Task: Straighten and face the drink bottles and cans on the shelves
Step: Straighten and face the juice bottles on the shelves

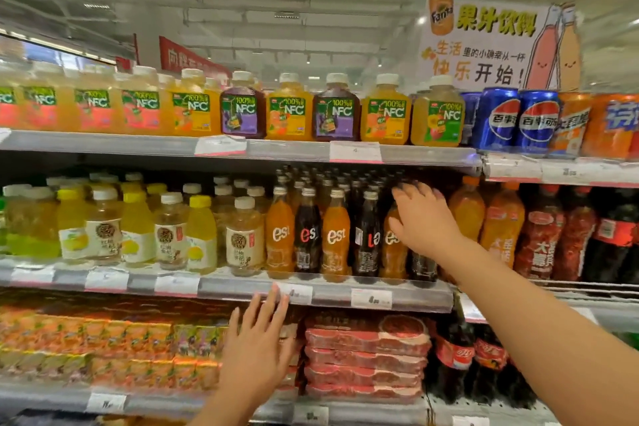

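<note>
A person's right hand [423,218] reaches into the middle shelf [345,292] of a supermarket drinks aisle, fingers spread over the orange "est" bottle [392,245] at the row's right end, apparently to turn its label forward; whether it grips cannot be told. A neighbouring cola "est" bottle [367,235] shows its label askew. The left hand [257,342] hovers with fingers straight below the shelf edge, holding nothing.

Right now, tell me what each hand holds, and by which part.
Left hand: nothing, fingers spread. Right hand reaches the orange est bottle at its shoulder; a closed grip cannot be told.
</note>
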The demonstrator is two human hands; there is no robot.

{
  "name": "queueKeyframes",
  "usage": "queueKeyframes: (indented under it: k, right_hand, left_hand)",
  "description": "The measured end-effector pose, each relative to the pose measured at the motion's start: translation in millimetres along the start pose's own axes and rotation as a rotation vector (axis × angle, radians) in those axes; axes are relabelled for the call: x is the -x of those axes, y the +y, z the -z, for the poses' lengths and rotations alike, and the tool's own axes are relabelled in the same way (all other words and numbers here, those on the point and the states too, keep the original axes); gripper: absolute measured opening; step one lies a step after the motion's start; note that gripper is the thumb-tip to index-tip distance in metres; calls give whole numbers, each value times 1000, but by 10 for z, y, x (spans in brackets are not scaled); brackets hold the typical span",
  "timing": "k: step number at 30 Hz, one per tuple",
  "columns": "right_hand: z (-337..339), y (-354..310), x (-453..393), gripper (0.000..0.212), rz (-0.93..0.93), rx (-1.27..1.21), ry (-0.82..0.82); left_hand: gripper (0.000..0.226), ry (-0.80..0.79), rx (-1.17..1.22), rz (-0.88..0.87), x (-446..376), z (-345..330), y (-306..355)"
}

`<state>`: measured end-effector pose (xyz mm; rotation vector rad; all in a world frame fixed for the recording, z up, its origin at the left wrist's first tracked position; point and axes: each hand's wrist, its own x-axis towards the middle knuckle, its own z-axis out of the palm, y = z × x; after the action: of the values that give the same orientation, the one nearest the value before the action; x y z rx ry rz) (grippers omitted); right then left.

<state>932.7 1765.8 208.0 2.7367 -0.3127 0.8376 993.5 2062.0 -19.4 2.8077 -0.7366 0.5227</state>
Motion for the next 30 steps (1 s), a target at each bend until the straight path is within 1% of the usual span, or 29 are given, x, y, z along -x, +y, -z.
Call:
queueKeyframes:
  k: [3, 6, 9, 11, 13, 15, 17, 18, 20, 23, 24, 26, 28, 30]
  right_hand:
    - [3, -66, -15, 48, -52, 17, 49]
    - [89, -129, 10, 30, -75, -12, 72]
    - [194, -158, 26, 22, -115, -98, 104]
    - [255, -168, 28, 24, -151, -203, 78]
    - [292, -147, 25, 30, -170, -279, 1]
    - [313, -107, 25, 31, -183, -317, -62]
    - [337, -59, 44, 32, -186, -333, -65]
    - [351, -37, 56, 35, -180, -326, -61]
    - [380, -1, 84, 40, -146, -290, -72]
    - [400, 76, 132, 30, -82, -247, -54]
    - [409, 122, 143, 27, -71, -249, -30]
    - [464, 225, 149, 26, -50, -249, 23]
    - [540, 333, 129, 27, -12, -271, 56]
    - [599, 419, 102, 33, 49, -325, 56]
  left_hand:
    - [75, 39, 32, -72, -46, 14, -53]
    - [75, 74, 25, -85, -87, -21, -55]
    - [74, 62, -3, -120, -83, 28, -74]
    - [72, 70, -8, -145, -89, 67, -88]
    - [71, 67, -24, -141, -99, 121, -88]
    - [68, 49, -39, -139, -129, 202, -81]
    - [67, -10, -38, -127, -157, 323, -59]
    - [65, -8, -49, -134, -183, 381, -42]
    - [53, 85, -21, -160, -272, 510, -9]
    - [31, 324, 89, -217, -506, 843, 95]
    - [28, 403, 127, -221, -597, 966, 151]
    - [34, 489, 210, -191, -779, 1175, 278]
    - [47, 507, 259, -129, -992, 1352, 399]
    - [57, 489, 259, -54, -1209, 1466, 493]
